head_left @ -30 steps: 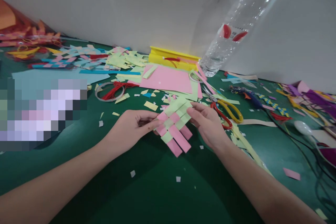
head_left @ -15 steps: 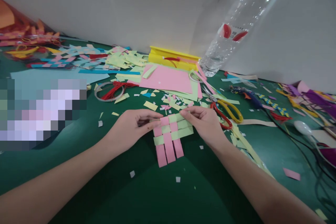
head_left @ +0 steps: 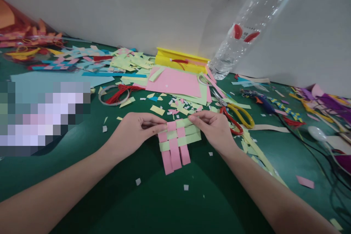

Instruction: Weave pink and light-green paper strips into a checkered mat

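Note:
A small weave of pink and pale green paper strips [head_left: 174, 145] hangs between my hands above the green table. Its three pink ends point down toward me, and the green ends stick out to the right. My left hand [head_left: 142, 129] pinches the weave's upper left corner between thumb and fingers. At the upper right, my right hand [head_left: 212, 126] grips the end of the top green strip with thumb and forefinger. The fingertips partly cover both upper corners.
Red and yellow scissors [head_left: 233, 115] lie just beyond my right hand. Pink sheets [head_left: 174, 82], a tape roll with red cords [head_left: 117, 95] and paper scraps lie behind the weave. A tilted plastic bottle [head_left: 241, 36] stands by the wall; a black cable [head_left: 298, 139] runs along the right.
The weave has shifted slightly left and its pink ends have swung a little. My left fingers have moved slightly left at its corner. My right hand keeps its hold.

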Demonstrator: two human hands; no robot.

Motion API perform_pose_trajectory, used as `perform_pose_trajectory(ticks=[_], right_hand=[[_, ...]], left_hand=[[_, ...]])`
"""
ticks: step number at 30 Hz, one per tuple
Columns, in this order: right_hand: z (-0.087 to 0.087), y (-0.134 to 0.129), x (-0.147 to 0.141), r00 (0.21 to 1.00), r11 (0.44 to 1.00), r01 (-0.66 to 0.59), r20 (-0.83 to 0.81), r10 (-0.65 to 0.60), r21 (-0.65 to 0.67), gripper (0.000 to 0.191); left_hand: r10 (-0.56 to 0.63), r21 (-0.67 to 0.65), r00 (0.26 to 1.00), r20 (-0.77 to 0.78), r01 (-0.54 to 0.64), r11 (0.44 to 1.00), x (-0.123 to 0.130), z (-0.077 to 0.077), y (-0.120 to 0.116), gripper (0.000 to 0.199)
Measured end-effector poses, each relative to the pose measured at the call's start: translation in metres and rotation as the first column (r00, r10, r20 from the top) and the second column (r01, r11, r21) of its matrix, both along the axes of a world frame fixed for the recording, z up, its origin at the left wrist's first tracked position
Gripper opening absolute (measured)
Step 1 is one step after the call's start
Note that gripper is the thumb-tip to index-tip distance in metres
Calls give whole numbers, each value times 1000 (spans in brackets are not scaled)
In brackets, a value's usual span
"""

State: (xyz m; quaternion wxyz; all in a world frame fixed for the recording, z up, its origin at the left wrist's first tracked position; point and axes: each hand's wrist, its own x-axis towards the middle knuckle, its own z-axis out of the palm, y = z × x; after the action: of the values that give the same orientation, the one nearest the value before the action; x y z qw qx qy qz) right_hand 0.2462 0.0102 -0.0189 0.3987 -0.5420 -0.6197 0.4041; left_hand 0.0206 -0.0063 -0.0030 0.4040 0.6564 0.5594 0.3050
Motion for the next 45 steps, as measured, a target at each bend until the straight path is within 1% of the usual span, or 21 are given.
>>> perform_pose_trajectory(ticks=[4,8,11,14,18,23,30,34,38,41,45], right_hand=[[1,0,0,1000,1000,3,-11,-3,-12,21],[2,-1,-1,1000,1000,10,-14,-10,-8,18],[2,0,-1,999,1000,15,-37,-15,-16,17],[3,0,0,997,1000,18,-68,-20,-24,15],[4,-1,0,997,1000,17,-75,-19,-23,16],[4,-1,-1,997,999,24,-73,-26,-29,18],[3,0,0,996,1000,17,-90,-19,-21,19],[3,0,1,993,1000,23,-116,-25,-22,25],[3,-1,2,984,998,-36,-176,26,-50,34],[2,-1,1,990,995,-81,-121,73,-63,37],[1,-1,1,995,994,-102,-22,101,-43,37]], left_hand=[[15,-13,1000,2,-15,1000,0,2,-1,20],[18,-29,1000,-9,-18,999,-1,1,-2,22],[30,-56,999,26,-29,998,-2,-2,-1,31],[20,-118,997,72,-12,993,-1,-2,-1,40],[-5,-200,998,58,17,980,1,0,0,31],[-10,-221,999,45,20,975,1,1,0,21],[-16,-185,996,86,32,982,-1,-2,2,16],[-26,-168,996,90,41,985,-1,-3,1,15],[6,-132,996,94,7,991,-2,-4,1,14],[23,-88,996,87,-16,996,-3,-3,0,16],[38,-65,996,83,-33,997,-2,-1,0,18]])
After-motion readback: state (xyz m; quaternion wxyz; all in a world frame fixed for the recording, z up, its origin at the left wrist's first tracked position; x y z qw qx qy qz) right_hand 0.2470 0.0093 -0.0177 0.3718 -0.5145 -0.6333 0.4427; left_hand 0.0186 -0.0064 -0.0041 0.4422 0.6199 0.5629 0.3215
